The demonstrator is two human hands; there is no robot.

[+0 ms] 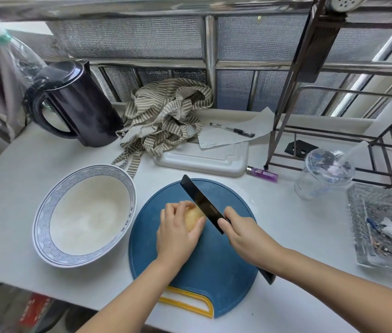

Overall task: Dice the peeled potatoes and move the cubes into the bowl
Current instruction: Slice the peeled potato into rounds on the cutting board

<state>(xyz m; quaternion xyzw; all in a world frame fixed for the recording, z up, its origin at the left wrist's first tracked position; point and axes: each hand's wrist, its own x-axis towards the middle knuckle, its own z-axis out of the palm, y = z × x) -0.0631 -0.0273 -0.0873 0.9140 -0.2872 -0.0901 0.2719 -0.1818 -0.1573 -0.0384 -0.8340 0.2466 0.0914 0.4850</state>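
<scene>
A peeled yellow potato (pixel 193 216) lies on the round blue cutting board (pixel 209 265). My left hand (pixel 178 233) curls over the potato from the left and holds it down. My right hand (pixel 245 236) grips the handle of a black knife (pixel 202 204). Its blade slants up and to the left and rests against the right side of the potato. An empty white bowl (pixel 45 217) with a blue patterned rim stands on the counter just left of the board.
A dark kettle (pixel 77 104) and a striped cloth (pixel 163 118) sit at the back. A white board (pixel 204 159) with paper and a pen, a purple lighter (pixel 262 174), a plastic cup (pixel 322 176), a metal rack and a glass tray (pixel 387 227) stand to the right.
</scene>
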